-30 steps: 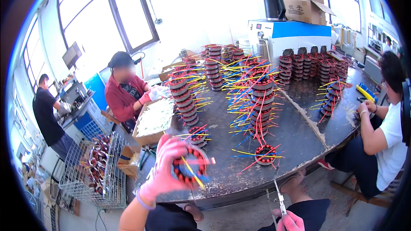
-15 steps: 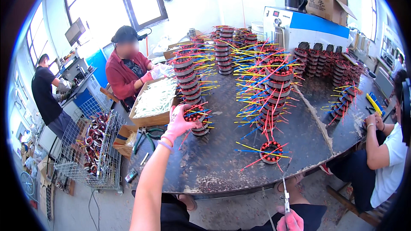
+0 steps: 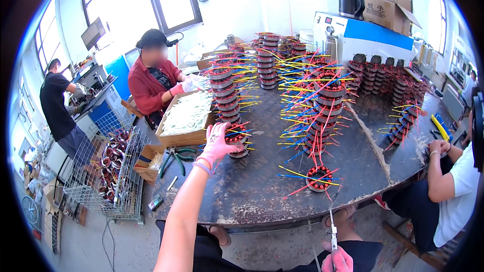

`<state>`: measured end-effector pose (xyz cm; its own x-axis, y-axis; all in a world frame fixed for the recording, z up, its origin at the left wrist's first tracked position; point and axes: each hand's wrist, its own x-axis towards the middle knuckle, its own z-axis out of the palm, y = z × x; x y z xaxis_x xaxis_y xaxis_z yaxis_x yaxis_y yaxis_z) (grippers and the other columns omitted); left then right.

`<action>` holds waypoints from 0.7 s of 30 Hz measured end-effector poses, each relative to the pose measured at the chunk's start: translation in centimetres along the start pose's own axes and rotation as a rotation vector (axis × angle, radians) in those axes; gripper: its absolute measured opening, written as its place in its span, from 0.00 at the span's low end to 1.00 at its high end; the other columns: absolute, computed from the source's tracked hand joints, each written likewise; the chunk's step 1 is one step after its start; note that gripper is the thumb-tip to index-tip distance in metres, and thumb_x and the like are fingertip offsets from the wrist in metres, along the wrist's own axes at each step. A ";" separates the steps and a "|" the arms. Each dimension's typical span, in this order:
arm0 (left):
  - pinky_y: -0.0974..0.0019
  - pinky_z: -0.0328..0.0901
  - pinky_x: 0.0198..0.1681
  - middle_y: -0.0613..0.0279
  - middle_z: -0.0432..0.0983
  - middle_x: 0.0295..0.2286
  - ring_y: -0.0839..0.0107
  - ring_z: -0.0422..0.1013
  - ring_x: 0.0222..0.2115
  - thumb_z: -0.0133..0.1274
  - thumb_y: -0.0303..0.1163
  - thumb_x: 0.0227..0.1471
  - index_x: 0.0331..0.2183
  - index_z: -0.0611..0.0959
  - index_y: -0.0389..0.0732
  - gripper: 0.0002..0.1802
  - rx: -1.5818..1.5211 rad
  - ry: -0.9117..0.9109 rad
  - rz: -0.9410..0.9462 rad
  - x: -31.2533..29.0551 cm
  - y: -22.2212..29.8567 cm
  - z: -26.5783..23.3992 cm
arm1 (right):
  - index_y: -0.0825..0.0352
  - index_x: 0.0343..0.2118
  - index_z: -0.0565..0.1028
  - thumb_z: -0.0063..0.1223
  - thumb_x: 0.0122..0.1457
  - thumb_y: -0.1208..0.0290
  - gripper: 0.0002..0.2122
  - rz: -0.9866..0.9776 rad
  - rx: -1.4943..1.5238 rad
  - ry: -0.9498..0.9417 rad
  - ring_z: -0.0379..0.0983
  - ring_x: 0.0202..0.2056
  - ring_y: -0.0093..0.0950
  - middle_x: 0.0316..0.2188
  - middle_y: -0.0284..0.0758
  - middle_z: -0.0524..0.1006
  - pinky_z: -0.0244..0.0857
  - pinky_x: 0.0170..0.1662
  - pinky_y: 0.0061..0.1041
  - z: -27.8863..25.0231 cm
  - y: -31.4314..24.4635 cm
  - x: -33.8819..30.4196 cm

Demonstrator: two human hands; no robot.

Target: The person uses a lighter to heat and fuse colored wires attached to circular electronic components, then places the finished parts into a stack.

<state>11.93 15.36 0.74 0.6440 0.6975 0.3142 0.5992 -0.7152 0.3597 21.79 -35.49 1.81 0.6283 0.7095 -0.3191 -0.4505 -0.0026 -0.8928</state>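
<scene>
My left hand [image 3: 218, 143], in a pink glove, grips a wound stator [image 3: 238, 141] in front of the tall left stator stack [image 3: 225, 93]. Its thumb lies along the near rim and the other fingers reach over the top. At the lower edge, my right hand [image 3: 339, 261], also gloved in pink, is closed round a slim metal hand tool [image 3: 334, 236] whose thin shaft points up toward the table edge. Beyond that tip a single stator [image 3: 327, 187] lies flat, its red, blue and yellow wires spread out. Red wires run from it to the middle stator stack [image 3: 328, 102].
Green-handled pliers [image 3: 175, 158] lie left of my forearm, beside a cardboard box of pale slips [image 3: 187, 113]. A co-worker in red [image 3: 146, 83] sits behind it; another person [image 3: 454, 186] sits at the right. A wire basket [image 3: 108, 176] stands at the left.
The view has shifted slightly, so the left part of the scene sits further right. My left hand stays on the same stator, and my right hand keeps holding the tool.
</scene>
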 end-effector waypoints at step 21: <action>0.50 0.34 0.69 0.49 0.41 0.66 0.54 0.41 0.67 0.68 0.47 0.40 0.65 0.39 0.34 0.67 -1.114 0.909 0.305 -21.8 30.7 -20.4 | 0.79 0.47 0.71 0.48 0.64 0.52 0.27 -0.104 -0.039 -0.100 0.50 0.11 0.12 0.10 0.23 0.61 0.41 0.16 0.15 2.7 -0.4 -4.2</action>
<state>6.52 -20.91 22.87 -0.0911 0.6172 0.7815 -0.4420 -0.7283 0.5236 17.62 -36.59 4.34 0.6033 0.7739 -0.1928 -0.3598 0.0483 -0.9318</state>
